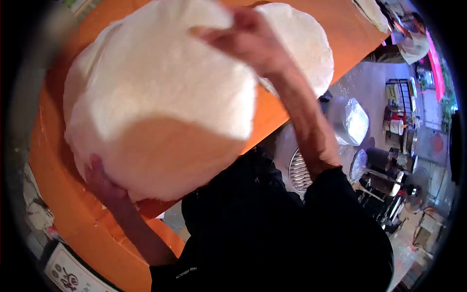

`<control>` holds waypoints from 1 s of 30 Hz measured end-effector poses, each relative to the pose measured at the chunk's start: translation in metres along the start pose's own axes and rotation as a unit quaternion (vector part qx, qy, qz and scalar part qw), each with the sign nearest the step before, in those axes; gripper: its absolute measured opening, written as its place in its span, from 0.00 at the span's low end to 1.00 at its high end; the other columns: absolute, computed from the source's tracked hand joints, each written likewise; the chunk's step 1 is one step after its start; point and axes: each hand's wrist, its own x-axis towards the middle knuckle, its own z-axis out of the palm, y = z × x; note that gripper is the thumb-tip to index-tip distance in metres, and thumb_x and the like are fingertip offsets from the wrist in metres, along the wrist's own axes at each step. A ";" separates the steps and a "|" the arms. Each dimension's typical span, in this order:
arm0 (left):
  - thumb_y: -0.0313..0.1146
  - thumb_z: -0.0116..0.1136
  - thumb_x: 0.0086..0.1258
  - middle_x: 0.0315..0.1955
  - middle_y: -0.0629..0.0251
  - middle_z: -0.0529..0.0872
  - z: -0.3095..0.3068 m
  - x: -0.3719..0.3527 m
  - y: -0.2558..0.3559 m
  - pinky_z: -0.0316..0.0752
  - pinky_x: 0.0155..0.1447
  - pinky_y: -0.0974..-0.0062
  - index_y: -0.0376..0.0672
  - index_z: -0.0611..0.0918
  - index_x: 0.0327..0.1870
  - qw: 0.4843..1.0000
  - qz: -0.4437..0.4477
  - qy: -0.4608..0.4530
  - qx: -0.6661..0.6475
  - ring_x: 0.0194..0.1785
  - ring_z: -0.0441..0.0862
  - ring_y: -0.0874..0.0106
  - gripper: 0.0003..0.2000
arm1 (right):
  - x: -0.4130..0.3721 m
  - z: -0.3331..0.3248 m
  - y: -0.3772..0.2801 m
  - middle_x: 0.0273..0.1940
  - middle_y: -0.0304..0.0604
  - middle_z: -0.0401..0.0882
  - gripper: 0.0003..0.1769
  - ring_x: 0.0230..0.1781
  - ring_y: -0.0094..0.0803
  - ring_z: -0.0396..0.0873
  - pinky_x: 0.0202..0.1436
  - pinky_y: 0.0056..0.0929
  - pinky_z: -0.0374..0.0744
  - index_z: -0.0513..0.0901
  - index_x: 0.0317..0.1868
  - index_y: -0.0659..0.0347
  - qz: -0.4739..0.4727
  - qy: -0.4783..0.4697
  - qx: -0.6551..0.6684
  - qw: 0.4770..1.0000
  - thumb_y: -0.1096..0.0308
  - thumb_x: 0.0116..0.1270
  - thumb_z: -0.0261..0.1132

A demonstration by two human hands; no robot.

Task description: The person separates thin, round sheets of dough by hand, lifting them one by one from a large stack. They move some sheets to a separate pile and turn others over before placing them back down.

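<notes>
A large, thin round sheet of dough point(165, 73) spreads before me over an orange table point(53, 141), with a dark shadow along its lower left rim. At that rim my left hand point(108, 187) is closed on the dough's edge, some fingers showing on top. My right hand point(245, 39), blurred by motion, is over the upper right edge of the sheet. Its thumb points left, apart from the other fingers, and nothing shows between them. Beside it lies a second round dough sheet point(304, 48), partly covered by my right hand and forearm.
Another pale sheet point(370, 14) rests at the table's far end, near a person point(413, 46) in a light top. To the right are a plastic-wrapped container point(351, 121), a round metal grate point(300, 171) and a rack point(401, 97). A printed sign point(68, 272) stands lower left.
</notes>
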 end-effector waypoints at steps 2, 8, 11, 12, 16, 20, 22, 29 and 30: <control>0.41 0.57 0.73 0.59 0.53 0.77 0.057 0.026 0.000 0.77 0.59 0.62 0.33 0.71 0.64 0.980 0.180 -0.028 0.079 0.60 0.77 0.60 0.25 | -0.009 -0.080 -0.031 0.29 0.33 0.79 0.09 0.24 0.26 0.74 0.30 0.28 0.75 0.84 0.37 0.64 -0.019 0.093 -0.109 0.990 0.66 0.67 0.65; 0.38 0.60 0.71 0.56 0.55 0.79 0.283 0.079 0.197 0.77 0.56 0.62 0.33 0.73 0.62 0.825 -0.305 -0.037 -0.474 0.57 0.78 0.63 0.24 | -0.054 -0.314 0.018 0.42 0.38 0.85 0.21 0.40 0.24 0.82 0.45 0.24 0.80 0.82 0.53 0.65 0.068 0.215 -0.104 0.969 0.61 0.65 0.70; 0.32 0.65 0.66 0.44 0.61 0.82 0.378 0.067 0.173 0.78 0.49 0.69 0.34 0.78 0.52 0.804 -0.305 -0.160 -0.484 0.48 0.80 0.70 0.17 | -0.068 -0.395 0.092 0.41 0.42 0.85 0.24 0.37 0.29 0.83 0.42 0.28 0.81 0.82 0.51 0.66 0.148 0.203 -0.209 0.945 0.59 0.59 0.73; 0.30 0.67 0.64 0.38 0.65 0.82 0.399 0.063 0.168 0.76 0.47 0.75 0.36 0.79 0.47 0.805 -0.362 -0.185 -0.433 0.43 0.80 0.74 0.14 | -0.076 -0.413 0.133 0.42 0.43 0.85 0.24 0.43 0.31 0.83 0.47 0.28 0.80 0.82 0.49 0.67 0.152 0.214 -0.179 0.948 0.58 0.59 0.73; 0.30 0.67 0.64 0.41 0.64 0.83 0.404 0.048 0.176 0.75 0.48 0.78 0.32 0.80 0.47 0.896 -0.275 -0.083 -0.338 0.42 0.78 0.77 0.15 | -0.096 -0.405 0.147 0.47 0.47 0.83 0.32 0.51 0.32 0.80 0.55 0.30 0.77 0.77 0.58 0.71 0.189 0.281 -0.338 0.878 0.56 0.61 0.72; 0.34 0.68 0.63 0.41 0.65 0.84 0.402 0.051 0.160 0.75 0.47 0.77 0.29 0.80 0.48 0.944 -0.200 -0.066 -0.253 0.42 0.78 0.77 0.19 | -0.123 -0.389 0.182 0.57 0.52 0.78 0.38 0.56 0.35 0.78 0.60 0.30 0.75 0.67 0.68 0.71 0.120 0.380 -0.128 0.908 0.56 0.65 0.68; 0.36 0.66 0.64 0.37 0.64 0.85 0.402 0.052 0.172 0.75 0.46 0.75 0.29 0.82 0.46 0.949 -0.197 -0.108 -0.223 0.40 0.80 0.75 0.17 | -0.115 -0.372 0.194 0.59 0.55 0.76 0.38 0.57 0.38 0.77 0.62 0.31 0.73 0.64 0.70 0.72 0.098 0.336 -0.149 0.925 0.57 0.68 0.66; 0.39 0.62 0.67 0.40 0.58 0.85 0.398 0.057 0.179 0.75 0.52 0.70 0.30 0.79 0.54 0.964 -0.178 -0.092 -0.175 0.43 0.80 0.69 0.22 | -0.115 -0.376 0.208 0.66 0.58 0.69 0.40 0.64 0.39 0.71 0.67 0.33 0.69 0.60 0.71 0.73 0.083 0.347 -0.100 0.929 0.57 0.68 0.66; 0.39 0.62 0.67 0.40 0.58 0.85 0.396 0.062 0.175 0.75 0.52 0.70 0.30 0.79 0.54 0.964 -0.183 -0.084 -0.172 0.43 0.80 0.69 0.22 | -0.110 -0.371 0.203 0.66 0.58 0.69 0.40 0.64 0.39 0.71 0.67 0.33 0.69 0.60 0.71 0.73 0.083 0.337 -0.098 0.932 0.57 0.68 0.66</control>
